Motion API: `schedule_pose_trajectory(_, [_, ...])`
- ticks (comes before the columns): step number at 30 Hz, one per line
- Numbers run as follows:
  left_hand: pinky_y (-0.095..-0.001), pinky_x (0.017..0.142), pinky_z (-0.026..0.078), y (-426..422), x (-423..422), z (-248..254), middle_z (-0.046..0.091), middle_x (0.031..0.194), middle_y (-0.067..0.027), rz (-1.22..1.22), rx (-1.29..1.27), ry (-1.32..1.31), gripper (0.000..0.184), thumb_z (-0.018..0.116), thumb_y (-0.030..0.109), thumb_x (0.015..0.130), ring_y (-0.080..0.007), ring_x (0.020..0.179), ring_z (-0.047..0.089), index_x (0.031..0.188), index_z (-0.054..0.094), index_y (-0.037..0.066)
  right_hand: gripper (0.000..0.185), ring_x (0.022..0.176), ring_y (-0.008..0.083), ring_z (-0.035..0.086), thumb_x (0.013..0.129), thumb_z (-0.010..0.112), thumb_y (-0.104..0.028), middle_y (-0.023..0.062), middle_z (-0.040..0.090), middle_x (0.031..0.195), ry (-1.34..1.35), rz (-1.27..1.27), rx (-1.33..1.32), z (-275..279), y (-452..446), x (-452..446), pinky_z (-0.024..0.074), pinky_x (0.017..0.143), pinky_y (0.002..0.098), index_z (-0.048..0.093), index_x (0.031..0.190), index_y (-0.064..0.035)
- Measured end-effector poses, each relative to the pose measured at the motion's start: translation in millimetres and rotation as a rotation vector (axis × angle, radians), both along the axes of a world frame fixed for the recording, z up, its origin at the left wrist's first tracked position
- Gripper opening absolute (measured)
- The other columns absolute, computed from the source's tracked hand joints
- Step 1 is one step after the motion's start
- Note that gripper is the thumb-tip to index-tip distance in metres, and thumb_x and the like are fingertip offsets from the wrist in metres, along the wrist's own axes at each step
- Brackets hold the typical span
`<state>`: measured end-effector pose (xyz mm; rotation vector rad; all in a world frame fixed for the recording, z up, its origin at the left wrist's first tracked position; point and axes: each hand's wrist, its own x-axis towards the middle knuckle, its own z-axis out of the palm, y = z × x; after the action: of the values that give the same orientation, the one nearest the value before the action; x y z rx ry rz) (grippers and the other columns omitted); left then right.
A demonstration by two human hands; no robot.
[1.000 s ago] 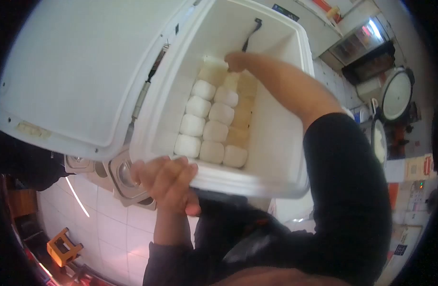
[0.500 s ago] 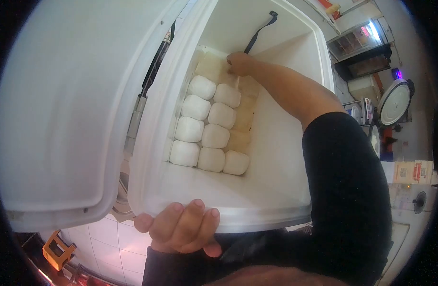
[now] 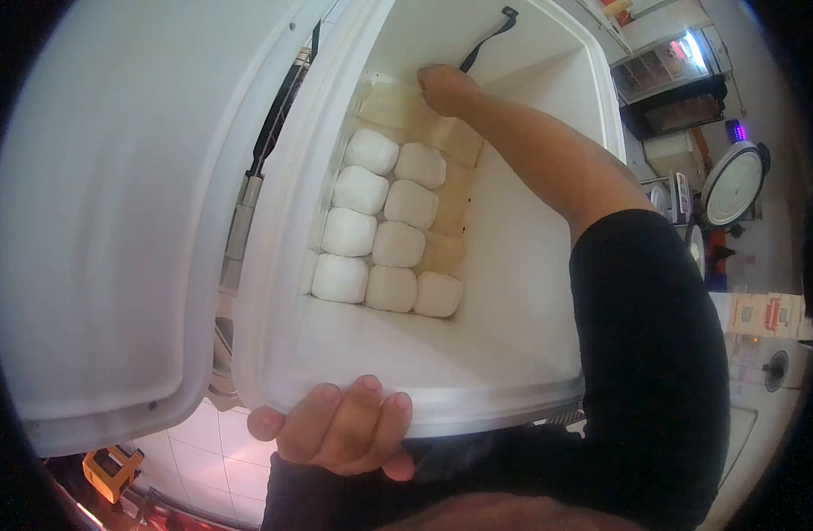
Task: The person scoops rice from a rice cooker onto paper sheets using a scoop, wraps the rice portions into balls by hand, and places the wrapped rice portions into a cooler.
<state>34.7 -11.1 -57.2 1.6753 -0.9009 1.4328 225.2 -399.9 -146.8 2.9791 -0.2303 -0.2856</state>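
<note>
A white cooler box [image 3: 521, 265] lies below me, and several white rounded lumps [image 3: 391, 244] like dough balls sit in rows on its floor. A tan sheet [image 3: 406, 104] lines the floor and shows at the far end and right side. My right hand [image 3: 447, 89] reaches in to the far end, just over this sheet. Its fingers are curled closed and face away, hiding whatever they hold. With bent fingers, my left hand [image 3: 344, 429] grips the box's near rim.
The box's big white lid [image 3: 114, 212] stands open on the left. A black strap [image 3: 488, 40] hangs on the inner wall near my right hand. Rightward are a round white lid [image 3: 732, 184] and a printed carton [image 3: 769, 314]. A yellow object [image 3: 112, 473] lies at lower left.
My right hand has moved up and slightly toward the far wall. The tan sheet at the far end looks smoother and paler. My left hand stays on the rim.
</note>
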Motion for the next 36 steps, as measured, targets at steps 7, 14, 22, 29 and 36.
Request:
schedule_pose_trajectory(7, [-0.0511, 0.115, 0.024, -8, 2, -2, 0.061, 0.079, 0.0048, 0.022, -0.05, -0.015, 0.059, 0.014, 0.049, 0.104, -0.0169, 0.096, 0.052, 0.085, 0.064, 0.023, 0.047, 0.09, 0.0343, 0.063, 0.068, 0.081, -0.04, 0.0174, 0.066, 0.092, 0.222, 0.113, 0.284, -14, 19, -18, 0.0498, 0.077, 0.0442, 0.063, 0.09, -0.0029])
schedule_pose_trajectory(14, [-0.051, 0.113, 0.025, 0, 0, -1, 0.06, 0.086, 0.006, 0.043, 0.041, 0.005, 0.057, 0.011, 0.047, 0.105, -0.0168, 0.098, 0.051, 0.091, 0.062, 0.025, 0.047, 0.096, 0.0332, 0.066, 0.074, 0.077, -0.042, 0.0175, 0.069, 0.1, 0.319, 0.196, 0.093, -17, 19, -13, 0.0533, 0.083, 0.0437, 0.068, 0.1, -0.0031])
schedule_pose_trajectory(22, [-0.0511, 0.116, 0.022, -4, 0, -2, 0.059, 0.084, 0.0066, 0.061, 0.018, 0.004, 0.055, 0.012, 0.046, 0.105, -0.0156, 0.096, 0.049, 0.089, 0.061, 0.025, 0.035, 0.085, 0.0317, 0.063, 0.075, 0.075, -0.036, 0.0146, 0.066, 0.089, 0.323, 0.173, 0.272, -14, 23, -17, 0.0493, 0.073, 0.0433, 0.063, 0.086, -0.0044])
schedule_pose_trajectory(29, [-0.0506, 0.118, 0.021, 1, -1, -1, 0.059, 0.084, 0.0066, 0.049, 0.045, 0.025, 0.055, 0.012, 0.047, 0.105, -0.015, 0.094, 0.049, 0.088, 0.06, 0.026, 0.03, 0.088, 0.0343, 0.064, 0.075, 0.075, -0.03, 0.0173, 0.067, 0.092, 0.352, 0.28, 0.213, -13, 30, -13, 0.0501, 0.074, 0.0449, 0.065, 0.085, -0.0029])
schedule_pose_trajectory(36, [-0.0505, 0.117, 0.021, -2, -2, -2, 0.059, 0.085, 0.0064, 0.054, 0.021, 0.024, 0.056, 0.011, 0.047, 0.105, -0.0154, 0.095, 0.049, 0.088, 0.06, 0.026, 0.029, 0.101, 0.0359, 0.066, 0.081, 0.07, -0.026, 0.0192, 0.07, 0.1, 0.3, 0.268, 0.053, -4, 30, -7, 0.0529, 0.086, 0.0455, 0.071, 0.095, -0.0011])
